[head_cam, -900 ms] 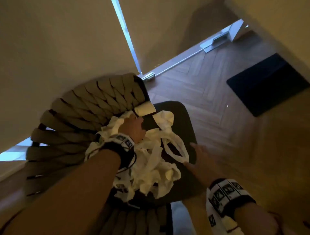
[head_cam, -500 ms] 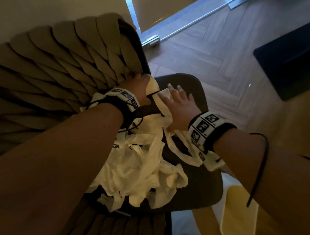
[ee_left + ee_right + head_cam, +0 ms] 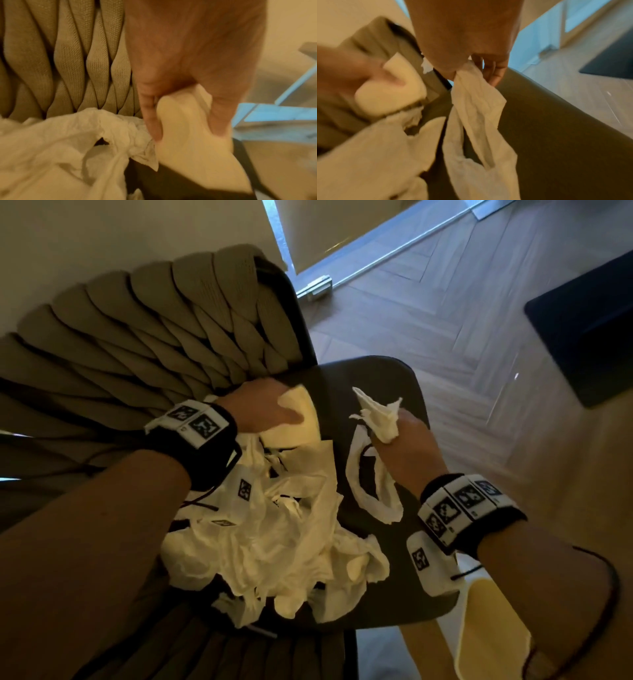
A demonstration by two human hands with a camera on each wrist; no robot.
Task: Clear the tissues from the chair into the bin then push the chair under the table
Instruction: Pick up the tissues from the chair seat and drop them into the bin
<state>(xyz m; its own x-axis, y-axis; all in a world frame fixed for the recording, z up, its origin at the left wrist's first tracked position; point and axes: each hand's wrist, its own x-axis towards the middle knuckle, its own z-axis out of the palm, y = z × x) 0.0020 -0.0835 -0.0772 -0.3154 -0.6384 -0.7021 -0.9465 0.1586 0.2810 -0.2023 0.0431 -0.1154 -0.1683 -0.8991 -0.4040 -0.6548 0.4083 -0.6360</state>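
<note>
A chair with a dark seat (image 3: 387,378) and a woven beige back (image 3: 164,313) carries a heap of white tissues (image 3: 274,542). At the back of the seat my left hand (image 3: 270,409) grips a folded tissue pad (image 3: 305,419), which shows between thumb and fingers in the left wrist view (image 3: 185,121). My right hand (image 3: 404,440) pinches a long strip of tissue (image 3: 380,416) near the seat's middle; the strip (image 3: 476,102) hangs down onto the seat in a loop (image 3: 370,491). No bin is in view.
Herringbone wood floor (image 3: 445,313) lies beyond the chair. A dark mat (image 3: 589,326) is on the floor at the right. A pale wall and a glass door with a metal floor fitting (image 3: 315,285) stand behind the chair. A pale yellow cloth (image 3: 489,635) hangs at lower right.
My right hand came from the seat's edge onto the tissues and now pinches a strip that it has lifted. My left hand has stayed at the back of the seat on the folded tissue.
</note>
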